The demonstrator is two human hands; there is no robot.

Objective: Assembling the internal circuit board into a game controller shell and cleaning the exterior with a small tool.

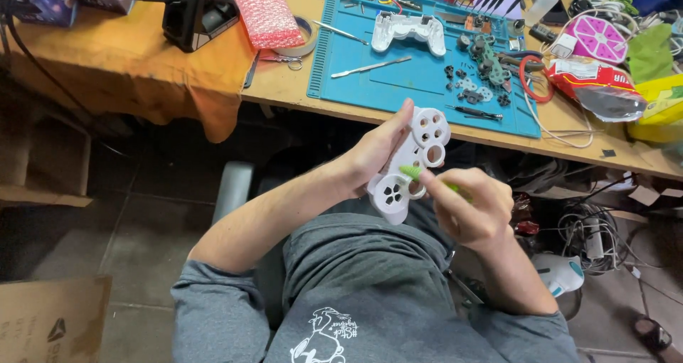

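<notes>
We've got our right hand [473,210] pinched on a green tool [413,172], tip against the white shell [413,160]. Left hand [373,153] clamps that shell just off the bench [284,86] edge. Farther back, another shell half [408,30] sits on the blue mat [398,78].

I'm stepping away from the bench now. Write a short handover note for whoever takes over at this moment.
Left hand: holds the white controller front shell above the lap, its button holes empty.
Right hand: fingers grip a green brush, its tip against the shell's middle.
On the blue mat: the other white shell half, loose dark buttons and small parts, metal pry tools.
Done: controller is apart, shell stripped.
Left: parts are not yet refitted and the halves are not yet joined.
</notes>
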